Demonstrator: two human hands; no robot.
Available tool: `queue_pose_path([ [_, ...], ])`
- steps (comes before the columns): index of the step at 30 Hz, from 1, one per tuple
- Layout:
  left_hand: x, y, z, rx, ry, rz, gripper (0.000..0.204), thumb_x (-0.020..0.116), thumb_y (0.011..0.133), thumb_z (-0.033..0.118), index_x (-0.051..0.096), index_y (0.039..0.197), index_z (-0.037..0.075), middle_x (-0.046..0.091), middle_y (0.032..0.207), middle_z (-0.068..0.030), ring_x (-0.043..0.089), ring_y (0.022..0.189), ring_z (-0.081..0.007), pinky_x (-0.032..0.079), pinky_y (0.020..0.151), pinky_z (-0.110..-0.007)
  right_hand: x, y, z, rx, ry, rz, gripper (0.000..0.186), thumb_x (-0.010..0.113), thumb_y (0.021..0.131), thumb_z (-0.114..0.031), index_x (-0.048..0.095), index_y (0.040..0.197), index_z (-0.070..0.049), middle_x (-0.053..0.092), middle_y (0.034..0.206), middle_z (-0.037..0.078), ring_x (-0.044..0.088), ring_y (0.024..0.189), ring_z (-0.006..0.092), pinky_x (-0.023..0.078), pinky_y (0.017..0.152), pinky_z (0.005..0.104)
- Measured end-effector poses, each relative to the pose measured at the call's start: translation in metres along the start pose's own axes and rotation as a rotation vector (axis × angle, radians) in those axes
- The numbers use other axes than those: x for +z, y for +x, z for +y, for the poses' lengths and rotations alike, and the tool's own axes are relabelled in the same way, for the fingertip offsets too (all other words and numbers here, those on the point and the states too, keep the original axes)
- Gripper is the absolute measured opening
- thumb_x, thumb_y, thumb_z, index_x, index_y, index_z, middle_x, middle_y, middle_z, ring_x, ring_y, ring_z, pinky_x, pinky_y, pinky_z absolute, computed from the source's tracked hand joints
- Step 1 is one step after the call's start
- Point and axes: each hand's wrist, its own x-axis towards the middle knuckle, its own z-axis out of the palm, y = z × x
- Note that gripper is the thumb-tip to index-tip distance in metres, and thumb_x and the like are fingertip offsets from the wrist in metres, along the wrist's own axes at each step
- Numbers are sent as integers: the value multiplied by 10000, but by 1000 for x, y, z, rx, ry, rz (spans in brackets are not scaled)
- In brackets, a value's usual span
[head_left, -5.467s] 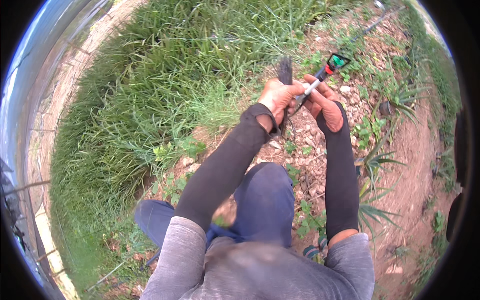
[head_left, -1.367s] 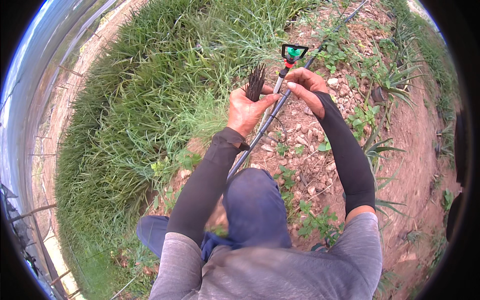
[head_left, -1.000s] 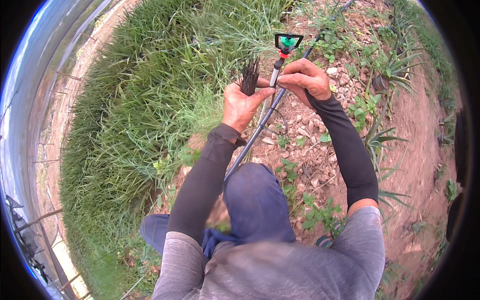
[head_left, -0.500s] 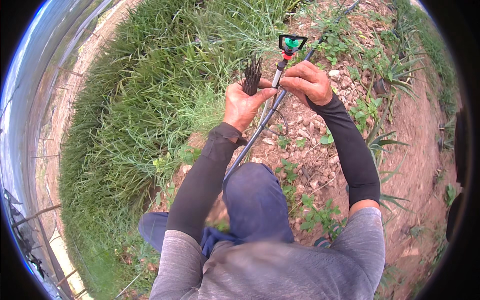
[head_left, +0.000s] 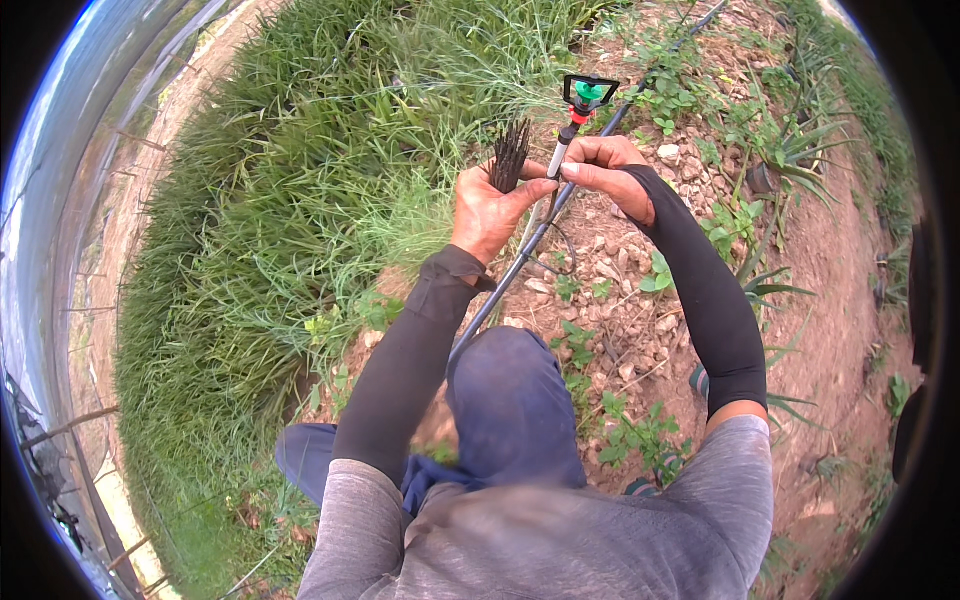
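A micro-sprinkler (head_left: 590,92) with a black frame, a green rotor and a red ring stands on an upright white tube (head_left: 556,160). My left hand (head_left: 486,212) is closed around a bundle of thin black strips (head_left: 509,155), which look like cable ties. Its thumb and finger also press against the left side of the tube. On the tube's right side, my right hand (head_left: 612,175) is closed in a pinch; what lies between its fingertips is hidden. Just behind and below both hands, a dark hose (head_left: 515,265) runs slantwise.
Dense tall grass (head_left: 250,220) covers the left. Stony soil (head_left: 625,265) with small weeds lies under the hose. Spiky-leaved plants (head_left: 800,150) line the right, beside a bare dirt path (head_left: 835,270). My bent knee (head_left: 510,390) is close below the hose.
My right hand has turned, its thumb now toward me and against the tube, and its wrist bends more. The sprinkler head has shifted slightly right and down. My left hand keeps its grip.
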Motion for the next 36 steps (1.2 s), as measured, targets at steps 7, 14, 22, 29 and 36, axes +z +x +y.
queue_pose_path([
  [7,0,-1,2,25,-35,-4,190,778,752,96,683,883,-3,690,840,-63,625,743,-101,505,705,-264,7,-7,13,119,351,49,160,601,907,-212,606,863,-58,520,715,-24,487,640,64,383,575,204],
  [14,-4,-1,4,11,-11,-11,190,779,746,87,685,885,-2,686,828,-50,619,736,-99,501,700,-264,9,4,21,-804,-572,289,291,711,712,115,663,945,-52,597,946,51,605,796,153,519,695,273],
  [22,-6,3,0,6,15,-12,181,780,741,85,688,869,-4,688,820,-53,622,738,-101,504,705,-271,-1,9,24,-702,-476,237,257,761,664,62,694,886,-50,633,844,55,616,782,180,512,663,281],
  [29,-7,2,-1,7,5,-18,186,779,745,101,691,871,-3,688,806,-51,622,728,-101,502,695,-267,-1,8,21,-817,-678,224,250,753,673,53,690,893,-49,632,851,61,612,780,189,506,662,281],
  [36,-5,3,-2,12,-13,-21,179,775,750,104,695,871,-1,689,807,-56,625,727,-105,505,683,-269,3,6,18,-902,-757,275,320,739,653,103,679,941,-23,622,857,69,597,772,195,492,639,276],
])
